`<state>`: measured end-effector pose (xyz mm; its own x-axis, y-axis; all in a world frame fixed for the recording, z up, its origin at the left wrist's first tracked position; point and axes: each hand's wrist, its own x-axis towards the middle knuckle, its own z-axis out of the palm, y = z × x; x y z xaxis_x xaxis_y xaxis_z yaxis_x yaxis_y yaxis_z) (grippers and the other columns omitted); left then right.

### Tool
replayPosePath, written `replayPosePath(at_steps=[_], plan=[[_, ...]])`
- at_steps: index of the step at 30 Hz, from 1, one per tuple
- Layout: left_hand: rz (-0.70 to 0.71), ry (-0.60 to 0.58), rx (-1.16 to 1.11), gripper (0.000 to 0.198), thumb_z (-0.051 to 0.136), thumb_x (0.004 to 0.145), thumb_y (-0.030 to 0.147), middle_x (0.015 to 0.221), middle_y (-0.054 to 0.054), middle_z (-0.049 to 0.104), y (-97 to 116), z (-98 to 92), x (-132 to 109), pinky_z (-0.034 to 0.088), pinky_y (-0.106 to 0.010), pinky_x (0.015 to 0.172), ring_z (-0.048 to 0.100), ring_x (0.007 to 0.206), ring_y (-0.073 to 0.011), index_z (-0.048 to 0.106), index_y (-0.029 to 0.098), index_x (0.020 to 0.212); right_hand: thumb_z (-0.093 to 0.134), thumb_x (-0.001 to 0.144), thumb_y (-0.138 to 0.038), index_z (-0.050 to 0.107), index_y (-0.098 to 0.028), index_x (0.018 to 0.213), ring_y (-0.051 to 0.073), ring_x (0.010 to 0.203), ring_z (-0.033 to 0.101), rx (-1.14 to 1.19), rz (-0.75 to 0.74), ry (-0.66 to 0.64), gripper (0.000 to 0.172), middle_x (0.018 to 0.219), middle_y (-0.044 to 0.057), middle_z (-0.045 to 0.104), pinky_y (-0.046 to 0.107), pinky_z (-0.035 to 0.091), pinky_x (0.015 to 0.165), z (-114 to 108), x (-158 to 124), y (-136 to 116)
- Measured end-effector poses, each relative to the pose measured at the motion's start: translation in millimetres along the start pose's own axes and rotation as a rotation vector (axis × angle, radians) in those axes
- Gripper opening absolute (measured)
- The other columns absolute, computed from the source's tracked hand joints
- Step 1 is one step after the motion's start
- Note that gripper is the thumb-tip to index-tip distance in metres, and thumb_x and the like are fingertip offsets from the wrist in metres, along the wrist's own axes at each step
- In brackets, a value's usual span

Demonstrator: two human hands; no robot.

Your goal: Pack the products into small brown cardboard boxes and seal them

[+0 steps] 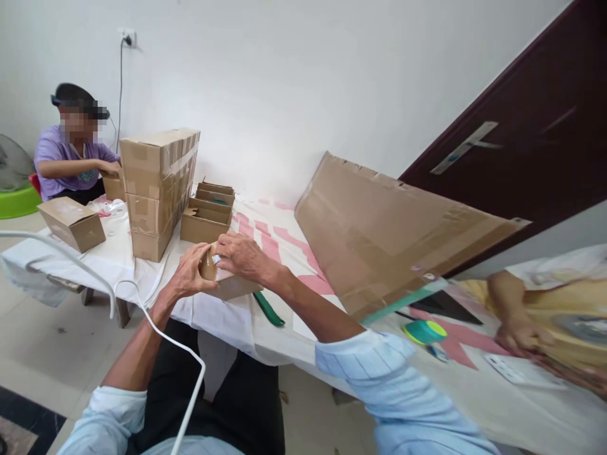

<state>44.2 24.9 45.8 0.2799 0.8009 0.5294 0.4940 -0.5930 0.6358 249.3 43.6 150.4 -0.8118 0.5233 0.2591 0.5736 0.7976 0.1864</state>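
Observation:
A small brown cardboard box [237, 287] lies at the table's near edge, between my two hands. My left hand [188, 273] is wrapped round its left end, thumb along the near side. Bent over the top at that same end, my right hand [243, 256] has its fingers closed against the box. A small white piece [216, 259] shows at the right fingertips; I cannot tell what it is. Shiny clear tape seems to cover the box's left end. A dark green curved object [269, 309] lies just right of the box.
Stacked taped cartons [152, 189] stand left of open boxes [207, 215]. Another box [72, 223] sits farther left, near a person in purple [71, 158]. A large cardboard sheet [379, 234] leans at right, near a tape roll [424, 332] and another person's hand [524, 335]. A white cable [196, 366] crosses in front.

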Motion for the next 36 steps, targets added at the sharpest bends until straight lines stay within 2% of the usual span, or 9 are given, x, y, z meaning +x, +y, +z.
replayPosePath(at_steps=[6,15,20,27,31,36], plan=[[0.009,-0.011,0.008,0.107,0.099,0.058,0.041,0.158,-0.02,0.054,5,-1.0,0,0.038,-0.063,0.126,0.048,0.149,-0.046,0.055,0.023,0.154,0.077,0.095,-0.021,0.077,-0.018,0.085,0.023,0.092,0.056,-0.043,-0.041,-0.02,0.01,0.094,0.008,0.069,0.034,0.037,0.077,2,4,5],[0.025,-0.005,0.016,0.102,0.098,0.059,0.039,0.154,-0.02,0.056,12,-2.5,1,0.041,-0.062,0.123,0.051,0.146,-0.045,0.057,0.022,0.15,0.069,0.101,-0.02,0.077,-0.018,0.088,0.023,0.094,0.056,-0.098,-0.102,-0.037,0.015,0.096,0.008,0.07,0.036,0.036,0.077,8,2,6],[0.007,-0.021,0.035,0.102,0.097,0.059,0.037,0.155,-0.023,0.056,15,-3.0,3,0.04,-0.062,0.123,0.051,0.147,-0.0452,0.056,0.017,0.15,0.064,0.103,-0.017,0.075,-0.018,0.09,0.023,0.093,0.055,-0.076,-0.109,-0.023,0.017,0.095,0.008,0.069,0.036,0.035,0.078,11,0,8],[-0.008,-0.029,0.046,0.099,0.095,0.06,0.037,0.154,-0.018,0.057,20,-4.3,6,0.041,-0.06,0.123,0.052,0.147,-0.0424,0.056,0.022,0.149,0.065,0.102,-0.02,0.073,-0.017,0.09,0.024,0.094,0.055,-0.067,-0.1,-0.041,0.015,0.096,0.01,0.068,0.037,0.036,0.079,14,1,10],[0.02,-0.045,0.057,0.095,0.094,0.061,0.036,0.154,-0.019,0.057,22,-5.4,5,0.042,-0.059,0.122,0.052,0.145,-0.0422,0.058,0.021,0.147,0.061,0.101,-0.016,0.07,-0.018,0.087,0.022,0.089,0.056,0.094,-0.042,0.023,0.017,0.092,0.008,0.068,0.036,0.04,0.08,18,3,13],[-0.01,-0.055,0.073,0.099,0.096,0.06,0.038,0.154,-0.02,0.057,25,-6.1,8,0.042,-0.06,0.122,0.052,0.145,-0.0425,0.056,0.02,0.149,0.058,0.099,-0.021,0.067,-0.02,0.085,0.017,0.079,0.06,0.575,0.097,0.264,0.017,0.086,0.003,0.069,0.031,0.046,0.075,14,6,20]])
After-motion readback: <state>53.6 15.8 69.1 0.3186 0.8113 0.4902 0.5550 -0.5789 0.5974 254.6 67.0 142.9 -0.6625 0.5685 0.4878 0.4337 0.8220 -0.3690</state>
